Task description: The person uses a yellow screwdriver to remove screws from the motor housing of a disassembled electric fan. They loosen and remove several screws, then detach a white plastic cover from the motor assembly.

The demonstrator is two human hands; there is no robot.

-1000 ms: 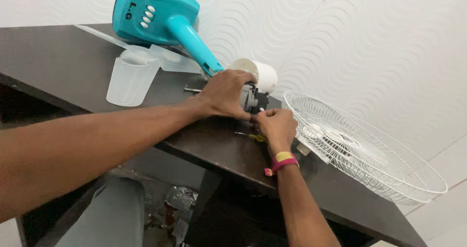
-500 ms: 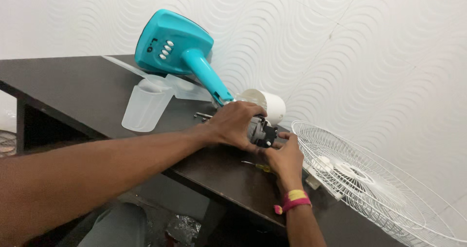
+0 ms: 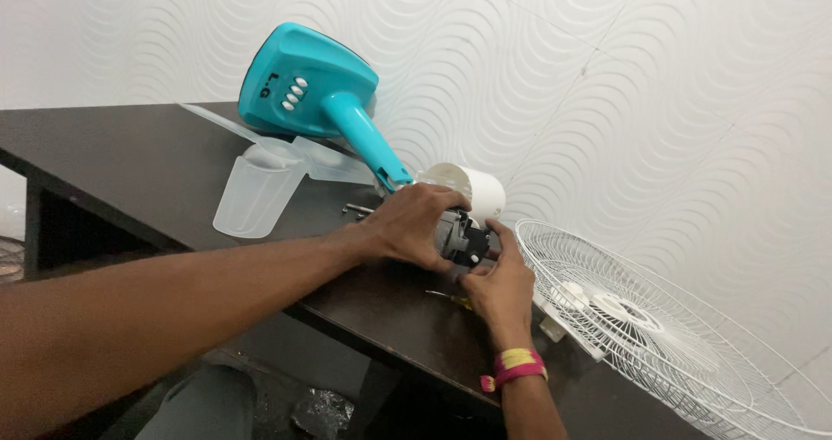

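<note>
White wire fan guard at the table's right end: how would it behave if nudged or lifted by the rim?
The white wire guard is open thin-wire mesh, so probably light for its size. It may flex somewhat if lifted by one edge. It seems to reach past the dark table corner, so a nudge might slide or tip it off. The right hand is close beside it.

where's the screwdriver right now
In the head view the yellow-handled screwdriver lies on the dark table, mostly hidden under the right hand, left of the white fan grille.

white wall [image 3: 659,84] with a wavy embossed pattern behind a dark brown wooden table [image 3: 113,154], pretty evenly lit
</note>
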